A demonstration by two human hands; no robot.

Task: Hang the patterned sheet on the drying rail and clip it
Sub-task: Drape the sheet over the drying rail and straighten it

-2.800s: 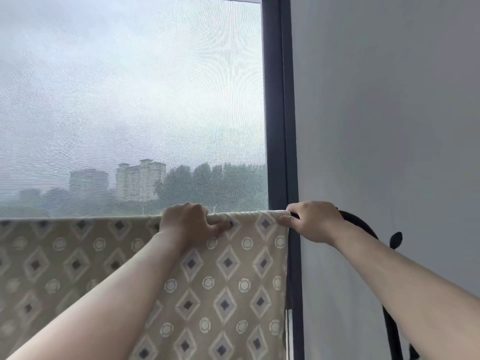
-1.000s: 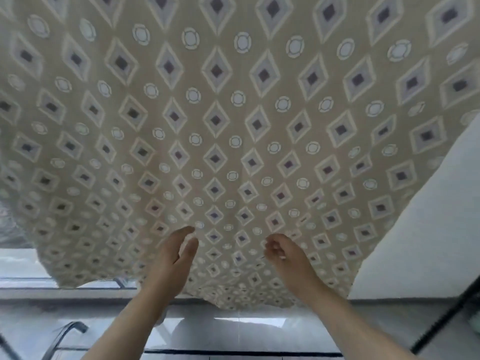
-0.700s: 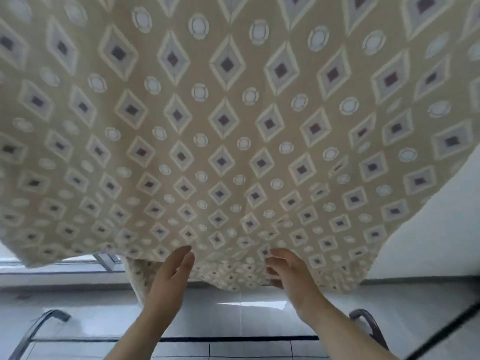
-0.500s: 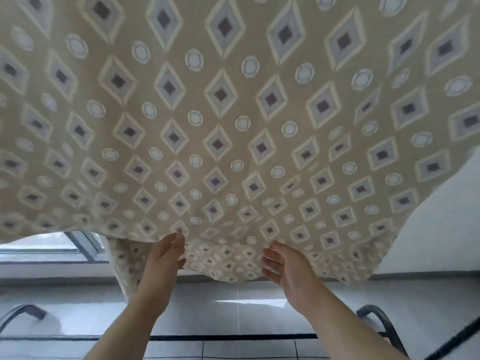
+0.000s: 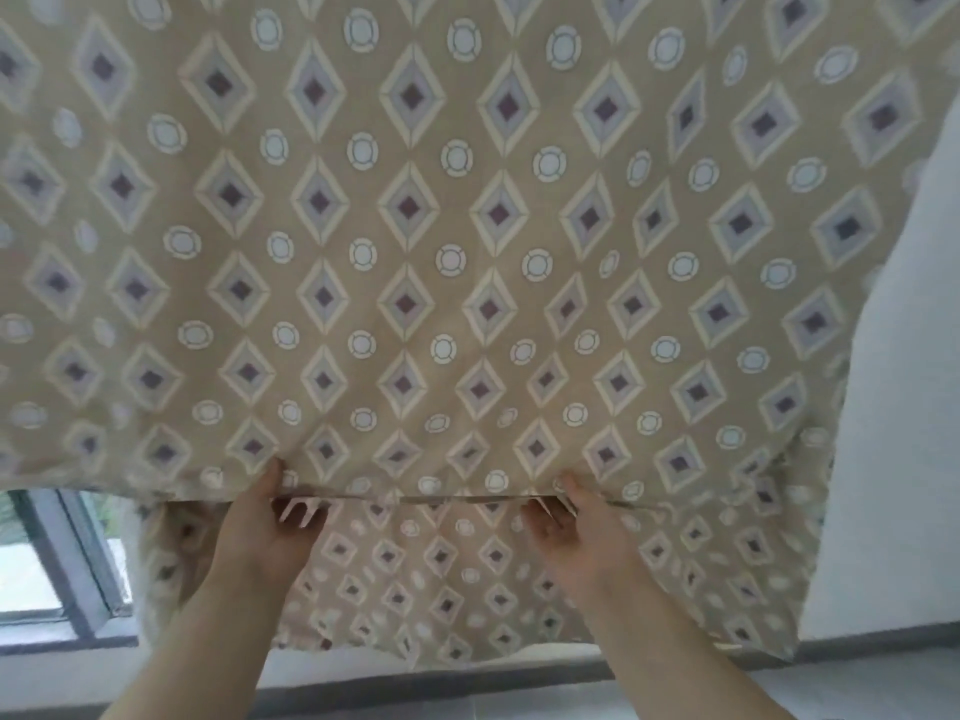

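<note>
Previously open, left hand (image 5: 265,535) and right hand (image 5: 576,540) now pinch one sheet (image 5: 467,252).

grey window frame (image 5: 70,556) btm left, white wall (image 5: 906,459) right

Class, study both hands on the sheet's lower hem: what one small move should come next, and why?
Probably a gentle downward tug with both hands. The left hand and right hand each pinch the front hem of the patterned sheet, taut between them, but that hem sits higher than the rear layer, and creases gather near the right hand.
</note>
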